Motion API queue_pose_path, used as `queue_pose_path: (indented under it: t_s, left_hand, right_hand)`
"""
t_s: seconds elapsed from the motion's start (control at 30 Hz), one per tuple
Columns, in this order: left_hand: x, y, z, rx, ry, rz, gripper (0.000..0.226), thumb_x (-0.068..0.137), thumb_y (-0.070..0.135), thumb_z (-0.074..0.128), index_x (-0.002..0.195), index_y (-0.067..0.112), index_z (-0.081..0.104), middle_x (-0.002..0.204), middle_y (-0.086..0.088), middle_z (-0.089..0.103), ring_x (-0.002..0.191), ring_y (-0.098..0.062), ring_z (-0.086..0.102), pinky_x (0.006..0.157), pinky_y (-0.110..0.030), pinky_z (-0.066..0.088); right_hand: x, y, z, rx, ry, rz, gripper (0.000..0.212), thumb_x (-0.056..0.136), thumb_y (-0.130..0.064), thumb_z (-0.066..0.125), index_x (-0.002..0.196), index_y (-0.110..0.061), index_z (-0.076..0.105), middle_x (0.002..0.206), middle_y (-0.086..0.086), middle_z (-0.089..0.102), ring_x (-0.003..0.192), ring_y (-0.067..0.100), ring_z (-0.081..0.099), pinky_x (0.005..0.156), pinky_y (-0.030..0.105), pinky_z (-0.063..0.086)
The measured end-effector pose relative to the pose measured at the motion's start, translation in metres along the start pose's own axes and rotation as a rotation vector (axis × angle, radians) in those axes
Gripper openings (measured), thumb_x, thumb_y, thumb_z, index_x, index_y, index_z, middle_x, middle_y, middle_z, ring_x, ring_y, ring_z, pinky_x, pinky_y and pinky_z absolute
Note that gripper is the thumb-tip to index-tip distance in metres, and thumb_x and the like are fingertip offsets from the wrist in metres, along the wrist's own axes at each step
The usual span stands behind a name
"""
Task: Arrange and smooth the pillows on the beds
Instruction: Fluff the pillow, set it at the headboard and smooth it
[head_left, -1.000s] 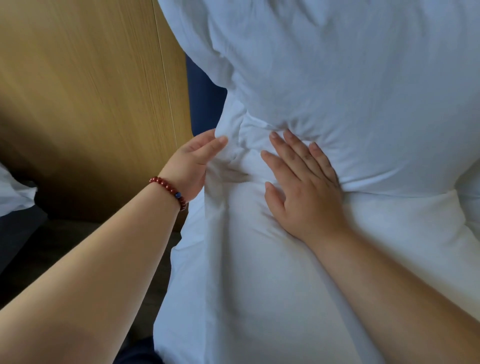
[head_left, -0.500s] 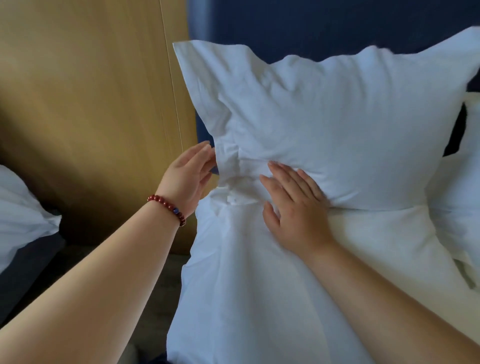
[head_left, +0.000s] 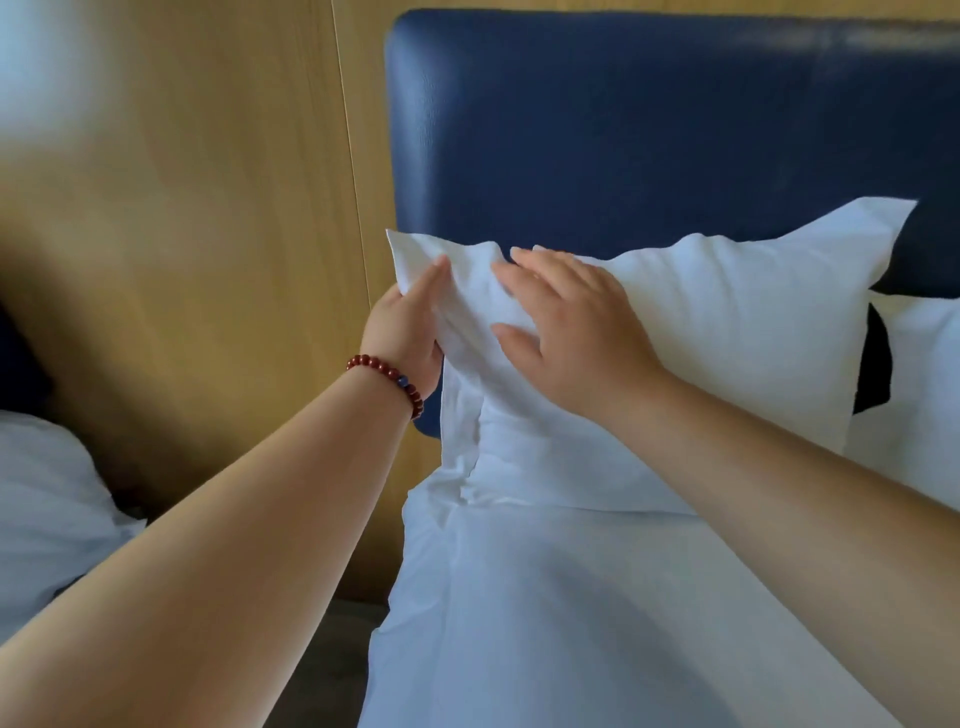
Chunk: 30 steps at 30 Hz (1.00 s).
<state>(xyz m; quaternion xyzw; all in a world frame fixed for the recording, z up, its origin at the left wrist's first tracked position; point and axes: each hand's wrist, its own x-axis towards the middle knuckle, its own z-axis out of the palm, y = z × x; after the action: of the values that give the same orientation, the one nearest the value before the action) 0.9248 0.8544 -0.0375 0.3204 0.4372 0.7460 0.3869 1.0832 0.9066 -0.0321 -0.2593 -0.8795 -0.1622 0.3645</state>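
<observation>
A white pillow (head_left: 727, 338) stands upright against the blue padded headboard (head_left: 675, 130) on the white-sheeted bed (head_left: 571, 623). My left hand (head_left: 410, 332), with a red bead bracelet on the wrist, holds the flap at the pillow's upper left corner. Its thumb lies on the front of the flap and its fingers are hidden behind it. My right hand (head_left: 571, 332) lies flat on the pillow's front just right of that corner, fingers straight and spread. A second white pillow (head_left: 924, 389) stands to the right, partly cut off by the frame.
A wooden wall panel (head_left: 208, 208) runs along the left of the headboard. White bedding of another bed (head_left: 47, 493) shows at the lower left, across a narrow gap with dark floor.
Both hands have moved up from the pillow's lower left edge to its upper left corner. The view has pulled back, and the headboard and second pillow now show.
</observation>
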Motion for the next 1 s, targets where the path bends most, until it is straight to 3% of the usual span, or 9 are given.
queue_pose_path:
  t_s: [0.17,0.27,0.37,0.43,0.5,0.63,0.77,0.9,1.0]
  left_hand:
    - [0.021,0.007,-0.007,0.032,0.220,-0.061,0.021,0.089,0.030,0.067,0.093,0.010,0.066,0.100,-0.008,0.071,0.090,-0.026,0.069,0.094,-0.043,0.052]
    - [0.032,0.008,-0.019,0.116,0.303,-0.132,0.018,0.089,0.029,0.068,0.091,0.012,0.063,0.100,-0.005,0.069,0.088,-0.021,0.068,0.088,-0.040,0.057]
    - [0.041,0.009,-0.020,0.172,0.272,-0.129,0.019,0.089,0.031,0.068,0.096,0.013,0.064,0.104,-0.007,0.071,0.093,-0.022,0.069,0.086,-0.040,0.057]
    - [0.043,0.008,-0.016,0.181,0.261,-0.120,0.018,0.088,0.032,0.067,0.095,0.015,0.065,0.107,-0.007,0.072,0.096,-0.023,0.069,0.088,-0.042,0.057]
    - [0.045,0.006,-0.014,0.190,0.273,-0.100,0.015,0.089,0.032,0.066,0.091,0.017,0.066,0.107,-0.007,0.072,0.098,-0.023,0.069,0.090,-0.042,0.056]
    - [0.051,0.004,-0.023,0.291,0.362,-0.033,0.016,0.090,0.034,0.062,0.082,0.021,0.065,0.093,-0.002,0.070,0.094,-0.023,0.069,0.088,-0.039,0.056]
    - [0.058,0.004,-0.022,0.405,0.372,0.027,0.021,0.092,0.035,0.058,0.077,0.020,0.063,0.079,0.000,0.064,0.077,-0.021,0.062,0.076,-0.034,0.052]
    - [0.062,0.010,-0.005,0.379,0.317,0.024,0.020,0.092,0.037,0.059,0.082,0.021,0.064,0.083,0.001,0.067,0.082,-0.022,0.065,0.081,-0.035,0.054]
    - [0.060,0.014,0.004,0.280,0.257,0.034,0.017,0.093,0.036,0.059,0.086,0.022,0.064,0.089,0.001,0.070,0.085,-0.018,0.068,0.083,-0.034,0.056]
  right_hand:
    - [0.036,0.014,0.009,-0.054,-0.342,-0.041,0.060,0.098,-0.058,0.035,0.150,-0.029,0.039,0.152,-0.005,0.045,0.141,0.019,0.039,0.115,0.037,0.024]
    - [0.029,0.066,0.000,-0.191,-0.528,0.141,0.067,0.089,-0.070,0.014,0.131,-0.038,0.055,0.132,-0.008,0.060,0.125,0.023,0.051,0.107,0.041,0.036]
    - [0.026,0.100,-0.019,-0.304,-0.502,0.340,0.069,0.089,-0.064,0.004,0.100,-0.032,0.064,0.103,-0.003,0.063,0.104,0.027,0.056,0.105,0.043,0.034]
    - [0.034,0.095,-0.021,-0.289,-0.290,0.303,0.067,0.091,-0.061,0.006,0.088,-0.025,0.063,0.097,-0.002,0.064,0.101,0.028,0.059,0.106,0.044,0.030]
    - [0.042,0.064,-0.016,-0.169,-0.158,0.108,0.062,0.093,-0.057,0.019,0.108,-0.022,0.068,0.112,-0.002,0.068,0.111,0.025,0.059,0.107,0.040,0.029]
    - [0.030,0.057,-0.001,-0.086,-0.477,-0.008,0.054,0.098,-0.062,0.029,0.140,-0.036,0.049,0.143,-0.009,0.053,0.132,0.018,0.046,0.110,0.036,0.028]
    - [0.008,0.133,-0.016,-0.284,-0.430,0.213,0.075,0.086,-0.071,0.003,0.112,-0.032,0.063,0.113,-0.010,0.065,0.107,0.020,0.058,0.091,0.037,0.041]
    - [-0.005,0.161,-0.027,-0.377,-0.467,0.315,0.060,0.086,-0.073,0.011,0.078,-0.028,0.050,0.085,-0.007,0.056,0.092,0.022,0.054,0.099,0.037,0.035]
    - [-0.014,0.170,-0.041,-0.284,-0.447,0.380,0.060,0.087,-0.074,0.021,0.069,-0.020,0.041,0.071,-0.004,0.052,0.079,0.023,0.052,0.078,0.036,0.038]
